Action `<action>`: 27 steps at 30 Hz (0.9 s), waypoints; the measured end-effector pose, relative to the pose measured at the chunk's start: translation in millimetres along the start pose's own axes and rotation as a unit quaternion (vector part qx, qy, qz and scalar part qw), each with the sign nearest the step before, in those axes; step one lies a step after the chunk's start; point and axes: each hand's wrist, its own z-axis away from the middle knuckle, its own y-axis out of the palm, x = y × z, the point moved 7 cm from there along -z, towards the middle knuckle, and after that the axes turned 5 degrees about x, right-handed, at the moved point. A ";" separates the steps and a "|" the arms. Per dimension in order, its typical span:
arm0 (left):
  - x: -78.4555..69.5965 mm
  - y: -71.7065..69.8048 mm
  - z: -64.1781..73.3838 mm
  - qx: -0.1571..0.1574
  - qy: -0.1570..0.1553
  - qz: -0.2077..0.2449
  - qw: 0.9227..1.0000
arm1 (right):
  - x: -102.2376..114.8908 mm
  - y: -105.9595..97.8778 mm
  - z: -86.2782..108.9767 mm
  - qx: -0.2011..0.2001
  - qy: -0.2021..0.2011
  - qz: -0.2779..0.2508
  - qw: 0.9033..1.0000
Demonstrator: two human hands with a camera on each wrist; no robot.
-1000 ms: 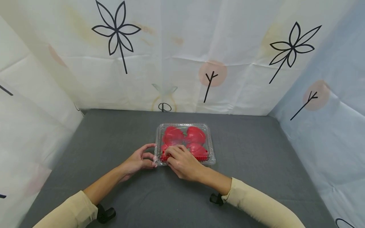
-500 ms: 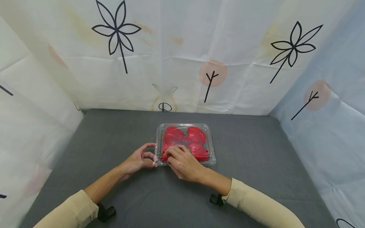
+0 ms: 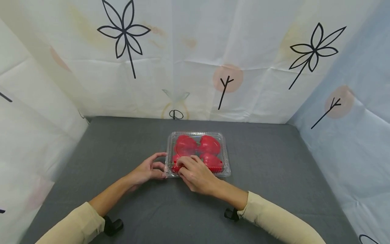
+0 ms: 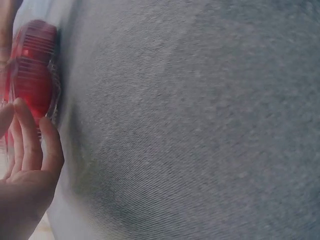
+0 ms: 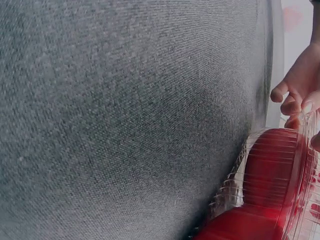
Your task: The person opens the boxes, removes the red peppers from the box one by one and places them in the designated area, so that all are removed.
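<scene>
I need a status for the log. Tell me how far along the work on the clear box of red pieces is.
Done: the clear plastic box sits flat on the grey table, lid down over the red pieces.
In hand: the left hand holds its near left corner, and the right hand rests curled on the lid's near edge.
Left: the lid shows no lifted edge, so any opening is not yet visible.

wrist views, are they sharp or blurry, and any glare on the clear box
Left wrist view: soft and blurred, the clear box smeared at the frame edge. Right wrist view: cloth weave crisp, the box's near corner out of focus. Head view: sharp, wide-angle bend at the edges, faint sheen on the lid.
</scene>
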 end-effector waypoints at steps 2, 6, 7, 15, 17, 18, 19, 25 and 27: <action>-0.4 -0.5 -0.1 0.004 -0.009 -0.003 1.000 | -0.4 -0.1 0.8 -0.001 0.001 -0.004 1.000; -0.8 -1.6 0.3 0.010 -0.016 -0.009 1.000 | -1.7 -0.6 1.6 0.002 0.006 -0.013 1.000; -0.9 -1.7 0.6 0.011 -0.016 -0.008 1.000 | -1.8 -0.7 1.6 0.003 0.005 -0.012 1.000; -1.2 -1.3 0.1 0.004 -0.015 -0.003 1.000 | -1.1 -2.5 2.5 -0.004 -0.006 0.005 1.000; -1.0 -1.6 -0.7 -0.003 -0.015 -0.002 1.000 | -1.3 -2.7 2.7 -0.005 -0.007 0.005 1.000; -0.6 -1.9 -1.2 -0.007 -0.016 -0.001 1.000 | -1.4 -3.0 2.7 -0.005 -0.007 0.003 1.000; -0.3 -2.1 -1.9 -0.012 -0.016 -0.001 1.000 | -1.6 -3.2 2.7 -0.006 -0.008 0.003 1.000; -1.5 -1.9 -3.7 -0.036 -0.013 0.002 0.999 | -2.4 -5.5 3.2 -0.011 -0.010 -0.004 1.000; -2.6 -1.0 -3.1 -0.041 -0.014 -0.001 0.999 | -3.3 -5.7 3.6 -0.008 -0.010 -0.014 1.000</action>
